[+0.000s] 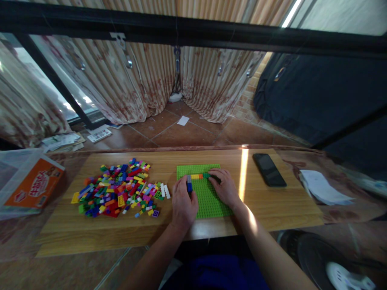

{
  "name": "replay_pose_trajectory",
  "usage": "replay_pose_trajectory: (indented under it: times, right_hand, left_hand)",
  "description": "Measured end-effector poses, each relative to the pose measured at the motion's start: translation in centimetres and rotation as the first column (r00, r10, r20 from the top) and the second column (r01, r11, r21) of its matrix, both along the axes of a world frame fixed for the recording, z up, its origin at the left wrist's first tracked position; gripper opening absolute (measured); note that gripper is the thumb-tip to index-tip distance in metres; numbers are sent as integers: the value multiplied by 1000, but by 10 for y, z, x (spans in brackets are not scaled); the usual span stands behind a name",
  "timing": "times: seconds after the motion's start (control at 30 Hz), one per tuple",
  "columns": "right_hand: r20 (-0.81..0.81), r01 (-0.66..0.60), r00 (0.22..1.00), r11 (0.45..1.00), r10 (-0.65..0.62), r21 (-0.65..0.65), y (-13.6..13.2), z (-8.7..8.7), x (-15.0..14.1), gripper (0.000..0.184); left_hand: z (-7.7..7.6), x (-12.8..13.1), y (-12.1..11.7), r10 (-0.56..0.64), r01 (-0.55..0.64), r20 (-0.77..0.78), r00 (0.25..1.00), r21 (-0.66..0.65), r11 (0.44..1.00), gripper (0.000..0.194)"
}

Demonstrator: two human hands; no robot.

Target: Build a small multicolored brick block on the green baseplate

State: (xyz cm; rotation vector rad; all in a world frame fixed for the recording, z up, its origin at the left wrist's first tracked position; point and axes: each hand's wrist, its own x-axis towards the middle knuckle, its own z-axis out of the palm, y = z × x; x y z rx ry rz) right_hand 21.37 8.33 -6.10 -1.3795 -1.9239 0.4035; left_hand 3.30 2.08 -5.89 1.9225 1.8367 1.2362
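1. The person's left hand hides part of the green baseplate's left edge.
2. The right hand covers part of its right edge; fingertip contact with the dark green brick is unclear.
3. The picture's left edge crops the plastic box.

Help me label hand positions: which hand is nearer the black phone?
Right. The right hand is at the right side of the green baseplate, left of the phone and apart from it. The left hand is at the baseplate's left side, farther away.
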Motion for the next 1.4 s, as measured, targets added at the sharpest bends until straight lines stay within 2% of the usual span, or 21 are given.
replay_pose_trajectory:
  times: [0.57, 0.9, 1.07, 1.17, 1.3, 1.4]
  right_hand:
    - [-15, 15, 1000, 1000, -15, -8, -1, 1, 0, 20]
    - [1, 56, 998, 998, -56, 0, -4, 4, -4, 15]
    - [19, 8, 1000, 1000, -8, 14, -8, 7, -5, 18]
    - [19, 7, 1000, 1000, -7, 9, -8, 8, -5, 23]
    - [128, -26, 991, 999, 29, -23, -5, 9, -4, 52]
    - [222, -62, 973, 997, 68, -36, -4, 9, -4, 47]
  left_hand:
    - [1, 0, 0, -10, 10, -2, 1000, 2, 1000, 56]
    - [-4, 0, 1, -3, 3, -24, 1000, 8, 1000, 54]
    - [-3, 0, 0, -11, 11, -12, 1000, 21, 1000, 53]
    - [-3, 0, 0, -12, 12, 0, 1000, 36, 999, 53]
    - [-4, 0, 0, -10, 11, -9, 1000, 29, 1000, 53]
    - [-3, 0, 0, -12, 12, -21, 1000, 18, 1000, 53]
